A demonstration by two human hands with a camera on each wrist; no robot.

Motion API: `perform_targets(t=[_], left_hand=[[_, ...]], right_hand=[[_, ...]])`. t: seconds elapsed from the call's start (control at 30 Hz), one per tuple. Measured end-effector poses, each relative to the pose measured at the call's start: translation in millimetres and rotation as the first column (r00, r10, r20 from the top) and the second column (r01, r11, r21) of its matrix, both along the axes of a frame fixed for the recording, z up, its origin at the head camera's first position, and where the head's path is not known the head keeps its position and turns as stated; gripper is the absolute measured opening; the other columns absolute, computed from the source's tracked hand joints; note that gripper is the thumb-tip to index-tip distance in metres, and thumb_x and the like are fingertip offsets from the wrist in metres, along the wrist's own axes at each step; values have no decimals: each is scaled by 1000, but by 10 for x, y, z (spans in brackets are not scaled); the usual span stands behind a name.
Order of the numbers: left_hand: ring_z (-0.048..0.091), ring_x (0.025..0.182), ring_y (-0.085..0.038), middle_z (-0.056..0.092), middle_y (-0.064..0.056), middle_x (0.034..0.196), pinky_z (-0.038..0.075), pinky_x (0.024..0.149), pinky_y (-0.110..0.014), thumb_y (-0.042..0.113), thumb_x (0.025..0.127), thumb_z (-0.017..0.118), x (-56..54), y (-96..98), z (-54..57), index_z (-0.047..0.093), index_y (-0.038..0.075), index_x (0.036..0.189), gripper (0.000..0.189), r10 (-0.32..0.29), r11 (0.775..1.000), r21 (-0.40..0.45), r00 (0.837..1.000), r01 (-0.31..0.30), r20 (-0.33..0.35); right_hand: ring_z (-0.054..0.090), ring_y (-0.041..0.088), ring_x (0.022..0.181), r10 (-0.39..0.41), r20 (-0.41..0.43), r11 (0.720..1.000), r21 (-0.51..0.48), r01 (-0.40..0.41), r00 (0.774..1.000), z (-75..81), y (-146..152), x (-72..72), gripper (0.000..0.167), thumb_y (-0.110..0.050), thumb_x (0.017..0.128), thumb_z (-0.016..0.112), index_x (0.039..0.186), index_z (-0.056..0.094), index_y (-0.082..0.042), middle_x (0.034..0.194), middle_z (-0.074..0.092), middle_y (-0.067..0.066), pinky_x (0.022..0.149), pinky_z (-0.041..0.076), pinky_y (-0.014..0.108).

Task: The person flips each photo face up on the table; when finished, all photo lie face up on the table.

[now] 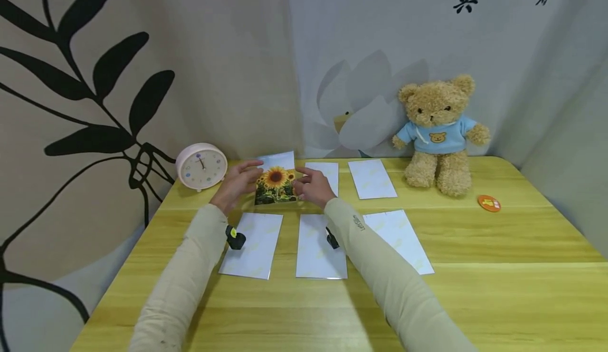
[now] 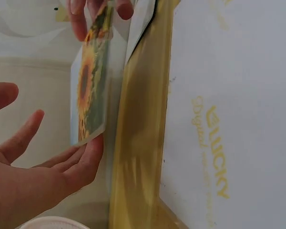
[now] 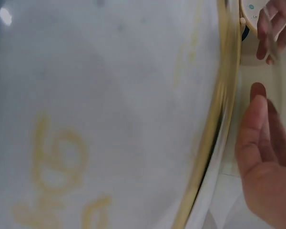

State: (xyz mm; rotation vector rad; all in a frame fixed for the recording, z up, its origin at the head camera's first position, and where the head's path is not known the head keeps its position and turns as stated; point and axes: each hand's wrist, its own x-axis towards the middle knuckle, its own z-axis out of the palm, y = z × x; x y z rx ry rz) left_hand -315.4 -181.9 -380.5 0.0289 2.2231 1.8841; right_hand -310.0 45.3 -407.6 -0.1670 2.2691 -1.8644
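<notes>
A glossy sunflower photo card (image 1: pixel 276 183) stands raised near the table's back edge, picture toward me, between both hands. My right hand (image 1: pixel 313 186) pinches its right edge; in the left wrist view, fingertips show on both sides of the card (image 2: pixel 90 88). At the card's left edge is my left hand (image 1: pixel 239 183). Its lower fingers touch the edge in the left wrist view, while the other digits of this hand (image 2: pixel 52 176) stand spread away from it. From the right wrist, the right hand (image 3: pixel 269 162) is near the card, which shows nearly edge-on.
White cards lie face down: a left front card (image 1: pixel 252 245), a middle front card (image 1: pixel 320 249) under the right forearm, a right front card (image 1: pixel 401 238), and back cards (image 1: pixel 372 179) (image 1: pixel 328 175). Around them are a round clock (image 1: pixel 201 166), a teddy bear (image 1: pixel 437 135) and an orange disc (image 1: pixel 488 203).
</notes>
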Motion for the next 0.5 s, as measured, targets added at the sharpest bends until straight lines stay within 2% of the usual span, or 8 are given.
perform_targets(t=[0.17, 0.3, 0.37, 0.43, 0.5], left_hand=[[38, 146, -39, 37, -18, 159, 34, 120, -52, 24, 104, 52, -20, -11, -43, 42, 8, 152, 51, 12, 1000, 8, 1000, -12, 0], [39, 146, -38, 38, -20, 158, 36, 120, -50, 21, 104, 51, -33, -9, -62, 42, 4, 150, 49, 23, 999, 25, 1000, -23, -6], [38, 146, -38, 38, -20, 158, 35, 120, -49, 20, 105, 49, -32, -4, -62, 41, 2, 150, 49, 21, 999, 29, 1000, -21, -9], [38, 147, -37, 37, -20, 159, 35, 120, -49, 21, 106, 48, -28, -1, -65, 41, 0, 150, 49, 20, 999, 26, 1000, -20, -12], [38, 147, -37, 37, -21, 159, 36, 120, -49, 20, 106, 47, -22, -1, -71, 41, -1, 149, 49, 23, 1000, 18, 1000, -23, -9]], right_hand=[[68, 19, 90, -7, 1, 999, 40, 7, 1000, -2, -11, 20, 51, -16, 101, 59, 151, 46, -10, 138, 59, 15, 75, 58, 30], [58, 10, 70, -9, -6, 996, 91, 10, 1000, 26, -27, 37, 52, -22, 102, 58, 150, 46, -7, 135, 62, 14, 72, 54, 31], [52, 9, 62, -1, -11, 993, 120, 2, 1000, 35, -36, 37, 53, -24, 103, 56, 150, 45, -5, 131, 65, 20, 68, 50, 32], [54, 11, 62, 1, -24, 987, 162, 3, 1000, 37, -44, 34, 52, -24, 103, 56, 149, 46, -3, 133, 65, 20, 70, 51, 32], [63, 15, 71, -8, -51, 976, 215, 19, 999, 31, -49, 28, 48, -21, 103, 56, 146, 50, -2, 136, 63, 20, 74, 55, 32]])
